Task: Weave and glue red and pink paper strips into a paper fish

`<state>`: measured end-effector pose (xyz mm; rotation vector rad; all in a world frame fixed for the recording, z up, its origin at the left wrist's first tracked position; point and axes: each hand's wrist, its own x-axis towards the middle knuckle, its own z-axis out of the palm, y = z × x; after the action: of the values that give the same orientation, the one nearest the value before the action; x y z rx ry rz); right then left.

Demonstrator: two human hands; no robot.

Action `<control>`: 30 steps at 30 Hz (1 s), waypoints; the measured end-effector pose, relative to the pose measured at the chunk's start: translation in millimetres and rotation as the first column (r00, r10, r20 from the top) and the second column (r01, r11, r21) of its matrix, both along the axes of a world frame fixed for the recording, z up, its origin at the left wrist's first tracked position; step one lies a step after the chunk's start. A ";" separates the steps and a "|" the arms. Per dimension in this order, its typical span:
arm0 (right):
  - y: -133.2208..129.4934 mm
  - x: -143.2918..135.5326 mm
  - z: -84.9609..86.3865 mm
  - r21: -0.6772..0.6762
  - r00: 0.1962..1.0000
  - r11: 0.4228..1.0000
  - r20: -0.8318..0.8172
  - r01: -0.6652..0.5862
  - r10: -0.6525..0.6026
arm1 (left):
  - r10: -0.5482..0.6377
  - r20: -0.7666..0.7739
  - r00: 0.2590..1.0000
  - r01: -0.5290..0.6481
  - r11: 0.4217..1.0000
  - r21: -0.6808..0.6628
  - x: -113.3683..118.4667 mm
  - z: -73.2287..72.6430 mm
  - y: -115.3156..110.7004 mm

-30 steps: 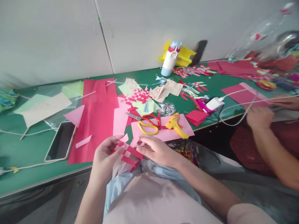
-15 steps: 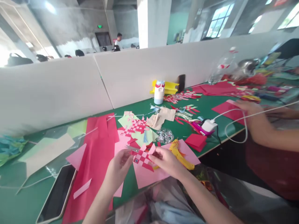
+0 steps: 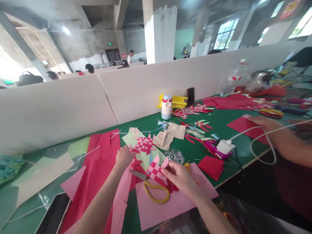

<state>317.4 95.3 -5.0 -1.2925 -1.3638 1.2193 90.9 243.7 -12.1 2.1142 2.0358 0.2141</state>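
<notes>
A pink-and-red woven paper fish point(image 3: 156, 172) with a stuck-on eye is pinched at its right side by my right hand point(image 3: 181, 178). My left hand point(image 3: 124, 156) reaches to the edge of a pile of woven paper fish point(image 3: 145, 143). Its fingers are curled down, and what they grip, if anything, is hidden. Yellow-handled scissors point(image 3: 158, 195) lie below the held fish on a pink paper sheet point(image 3: 151, 216). A dish of small eyes point(image 3: 175, 155) sits just beyond my right hand.
Red paper strips point(image 3: 97, 169) and a phone point(image 3: 53, 214) lie at left. A white bottle point(image 3: 167, 109) stands by the partition point(image 3: 136, 94). White cables run from a charger point(image 3: 224, 147) at right, near another person's hand point(image 3: 265, 125) on red paper point(image 3: 240, 128).
My left hand has let go of the woven fish and moved up and left to the pile. My right hand keeps the fish. The scissors now show more fully, and the view has tilted up.
</notes>
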 end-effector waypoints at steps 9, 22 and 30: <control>6.4 6.5 1.8 -0.019 0.998 0.999 0.050 0.030 -0.029 | 0.108 0.012 0.994 -0.107 0.990 -0.092 12.0 -2.3 15.4; -1.3 10.5 9.2 -0.061 0.998 0.996 0.018 0.066 -0.065 | 0.378 0.599 0.706 -0.109 0.893 -0.436 -25.2 10.9 19.0; -0.2 0.5 -5.4 -0.102 0.993 0.994 -0.106 0.039 -0.049 | 0.538 0.785 0.306 -0.104 0.839 -0.534 -85.7 16.2 -25.2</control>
<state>317.9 95.1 -10.4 -1.2990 -1.2048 1.3215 5.2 218.5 4.0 0.8397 1.5060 0.7857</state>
